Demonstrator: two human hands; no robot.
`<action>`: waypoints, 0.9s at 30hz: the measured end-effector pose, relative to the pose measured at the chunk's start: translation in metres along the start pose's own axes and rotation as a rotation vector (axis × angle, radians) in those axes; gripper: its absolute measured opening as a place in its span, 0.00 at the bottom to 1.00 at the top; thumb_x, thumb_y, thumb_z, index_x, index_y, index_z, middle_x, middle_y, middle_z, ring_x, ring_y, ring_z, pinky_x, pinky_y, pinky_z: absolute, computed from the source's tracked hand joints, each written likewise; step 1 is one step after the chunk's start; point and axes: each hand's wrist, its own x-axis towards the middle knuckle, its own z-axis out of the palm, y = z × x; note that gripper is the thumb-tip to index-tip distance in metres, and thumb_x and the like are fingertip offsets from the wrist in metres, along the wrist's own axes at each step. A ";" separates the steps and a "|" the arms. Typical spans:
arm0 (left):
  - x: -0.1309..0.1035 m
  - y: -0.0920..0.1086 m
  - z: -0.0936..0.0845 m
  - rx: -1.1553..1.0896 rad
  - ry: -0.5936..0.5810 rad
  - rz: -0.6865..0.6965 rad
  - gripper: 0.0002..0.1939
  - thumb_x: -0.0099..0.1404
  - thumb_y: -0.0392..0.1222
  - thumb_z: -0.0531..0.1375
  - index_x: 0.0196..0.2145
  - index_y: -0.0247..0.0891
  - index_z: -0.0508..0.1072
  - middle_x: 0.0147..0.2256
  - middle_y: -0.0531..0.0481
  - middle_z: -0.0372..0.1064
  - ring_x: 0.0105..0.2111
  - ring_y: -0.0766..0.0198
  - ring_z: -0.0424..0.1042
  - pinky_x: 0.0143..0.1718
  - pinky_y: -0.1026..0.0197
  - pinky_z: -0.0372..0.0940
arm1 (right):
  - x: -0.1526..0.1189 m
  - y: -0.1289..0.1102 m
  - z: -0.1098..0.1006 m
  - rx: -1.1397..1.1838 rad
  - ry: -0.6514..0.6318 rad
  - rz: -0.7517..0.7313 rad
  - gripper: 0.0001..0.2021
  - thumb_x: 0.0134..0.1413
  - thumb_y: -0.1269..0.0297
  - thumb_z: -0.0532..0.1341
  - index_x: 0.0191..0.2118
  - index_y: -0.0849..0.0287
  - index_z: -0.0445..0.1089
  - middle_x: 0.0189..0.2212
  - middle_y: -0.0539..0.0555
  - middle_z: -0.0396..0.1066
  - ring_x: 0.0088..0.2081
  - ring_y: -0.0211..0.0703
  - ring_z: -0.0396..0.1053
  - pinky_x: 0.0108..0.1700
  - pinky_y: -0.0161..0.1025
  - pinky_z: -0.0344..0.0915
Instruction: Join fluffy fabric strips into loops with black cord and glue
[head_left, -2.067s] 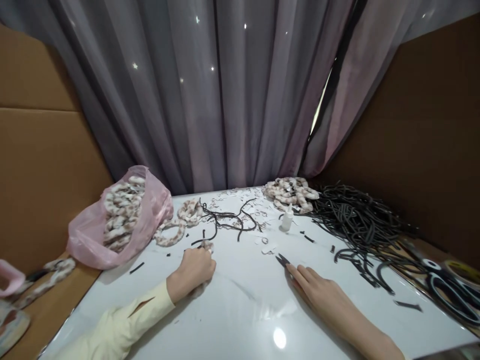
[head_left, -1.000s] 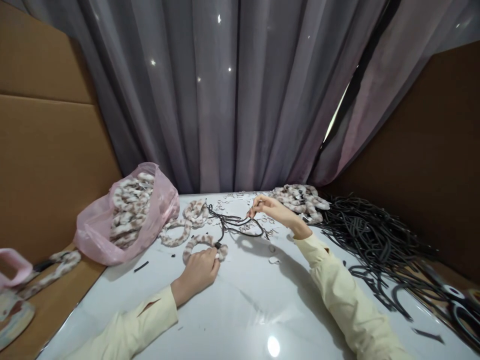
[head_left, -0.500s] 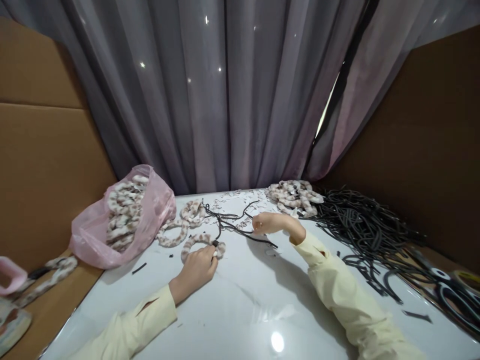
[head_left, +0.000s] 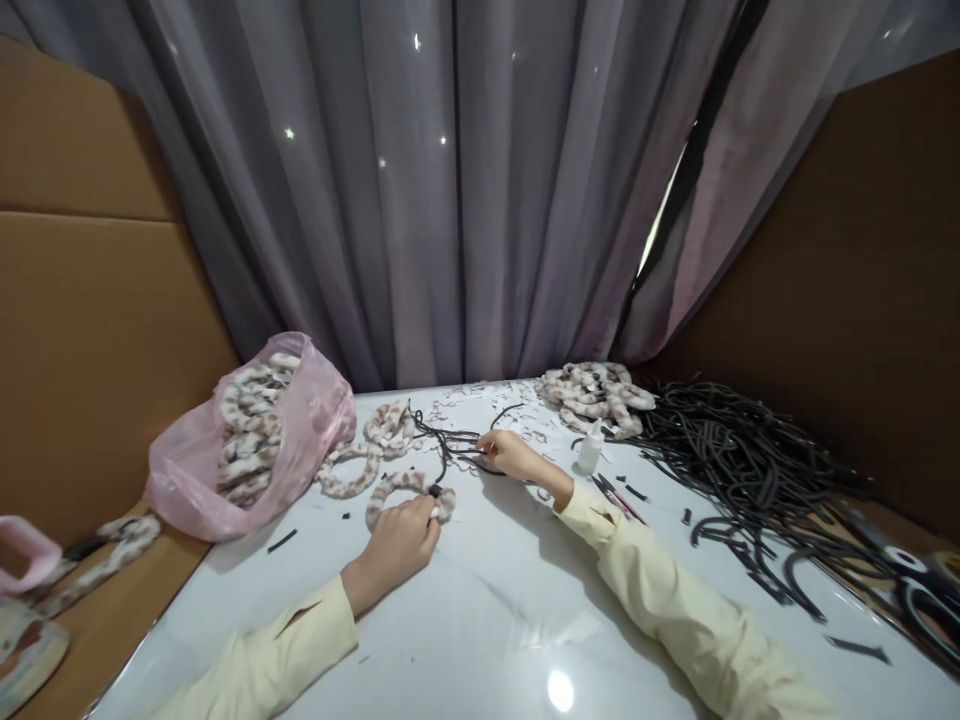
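Observation:
My left hand (head_left: pixel 397 545) is closed on a curved fluffy white-and-brown cord (head_left: pixel 390 487), which has a dark band (head_left: pixel 435 490) near its end beside the fingertips. Fingers pinched, my right hand (head_left: pixel 514 455) is at several thin black cords (head_left: pixel 448 440) lying in the middle of the table. Those fingers partly cover the cord ends. Left of the cords lies another fluffy looped piece (head_left: pixel 349 472), with more fluffy loops (head_left: pixel 390 425) just behind it.
At left stands a pink plastic bag (head_left: pixel 184 480) of fluffy pieces. Behind my right hand are a fluffy pile (head_left: pixel 596 395), a small white bottle (head_left: pixel 591 450) and tweezers-like tools (head_left: pixel 619 498). A black cord heap (head_left: pixel 735 450) and scissors (head_left: pixel 919 600) lie at right. Cardboard walls flank the table.
My right hand has moved left and onto the black cords, uncovering the small bottle and the slim tools. My left hand keeps its hold on the fluffy cord.

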 end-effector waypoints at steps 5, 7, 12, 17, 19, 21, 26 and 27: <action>0.000 0.001 0.000 -0.044 -0.016 -0.025 0.08 0.63 0.34 0.46 0.33 0.36 0.65 0.32 0.43 0.70 0.34 0.55 0.70 0.32 0.60 0.57 | 0.000 0.003 -0.035 0.340 0.032 0.061 0.04 0.44 0.68 0.60 0.27 0.65 0.68 0.21 0.51 0.69 0.26 0.37 0.66 0.31 0.34 0.64; -0.001 0.002 -0.001 -0.075 -0.026 -0.048 0.08 0.63 0.35 0.46 0.33 0.36 0.65 0.32 0.42 0.70 0.35 0.54 0.70 0.33 0.59 0.57 | -0.005 -0.005 -0.049 0.490 0.020 0.036 0.09 0.46 0.62 0.60 0.27 0.64 0.66 0.22 0.53 0.69 0.25 0.36 0.67 0.31 0.34 0.65; 0.003 -0.002 -0.008 -0.223 -0.073 -0.121 0.08 0.62 0.36 0.48 0.37 0.35 0.64 0.33 0.42 0.69 0.35 0.54 0.69 0.35 0.59 0.57 | -0.027 -0.033 -0.087 0.762 0.014 -0.055 0.14 0.46 0.57 0.62 0.35 0.60 0.62 0.32 0.53 0.71 0.21 0.30 0.64 0.25 0.31 0.64; 0.018 -0.014 -0.037 -0.445 -0.196 -0.202 0.12 0.63 0.45 0.48 0.29 0.36 0.65 0.24 0.51 0.64 0.25 0.62 0.65 0.26 0.64 0.56 | -0.053 -0.063 -0.115 0.979 -0.051 -0.236 0.20 0.44 0.65 0.66 0.44 0.53 0.59 0.33 0.48 0.71 0.16 0.29 0.63 0.18 0.30 0.61; 0.026 -0.015 -0.056 -0.536 -0.261 -0.223 0.16 0.63 0.50 0.48 0.26 0.36 0.65 0.18 0.56 0.56 0.18 0.67 0.58 0.21 0.66 0.52 | -0.061 -0.073 -0.120 0.912 0.032 -0.261 0.14 0.46 0.63 0.65 0.39 0.58 0.63 0.28 0.48 0.71 0.14 0.28 0.60 0.15 0.29 0.56; 0.033 -0.013 -0.077 -0.840 -0.360 -0.234 0.20 0.63 0.55 0.48 0.29 0.35 0.66 0.17 0.59 0.50 0.16 0.71 0.49 0.19 0.67 0.47 | -0.066 -0.081 -0.120 0.808 0.126 -0.259 0.09 0.48 0.61 0.64 0.32 0.61 0.67 0.23 0.48 0.69 0.12 0.26 0.56 0.14 0.28 0.51; 0.034 0.006 -0.108 -1.508 -0.597 -0.154 0.16 0.63 0.51 0.53 0.30 0.33 0.66 0.17 0.60 0.51 0.16 0.74 0.41 0.22 0.68 0.50 | -0.080 -0.095 -0.119 0.560 0.072 -0.244 0.10 0.47 0.60 0.64 0.25 0.63 0.73 0.18 0.50 0.68 0.21 0.32 0.64 0.23 0.31 0.61; 0.031 0.011 -0.110 -1.537 -0.620 -0.143 0.15 0.63 0.49 0.53 0.30 0.33 0.67 0.16 0.59 0.52 0.16 0.74 0.43 0.22 0.68 0.51 | -0.083 -0.097 -0.119 0.556 0.030 -0.243 0.09 0.48 0.60 0.64 0.30 0.63 0.74 0.18 0.49 0.68 0.21 0.33 0.64 0.24 0.31 0.61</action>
